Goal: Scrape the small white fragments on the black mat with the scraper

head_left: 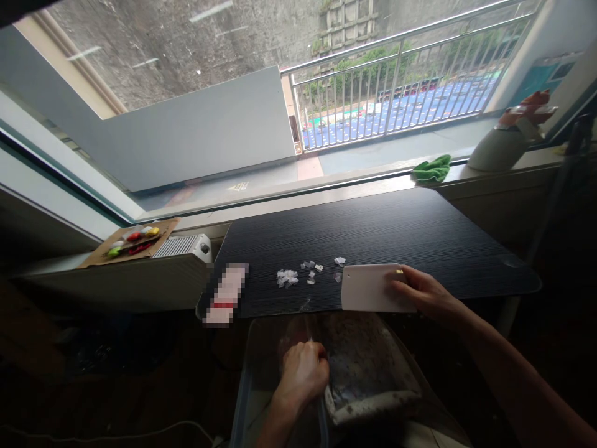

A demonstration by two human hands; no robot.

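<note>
In my right hand (420, 291) is a flat white board (366, 289) with rounded corners and a small hole, its lower edge at the near edge of the black table (373, 224). The fingers grip its right end. Small white scraps (287, 278), paper-like, lie in a little heap on the tabletop, and several loose ones (311, 266) are scattered between heap and board. Below the table edge, my left hand (305, 367) is closed over a clear plastic bin (247, 373). Whatever its fingers hold is hidden; something transparent shows just above them.
A pixelated pale strip (227, 295) lies at the table's left end. On the left ledge are a brown sheet (102, 246) with colourful items and a white heater (186, 247). A green cloth (431, 169) and a pale container (501, 146) stand along the windowsill.
</note>
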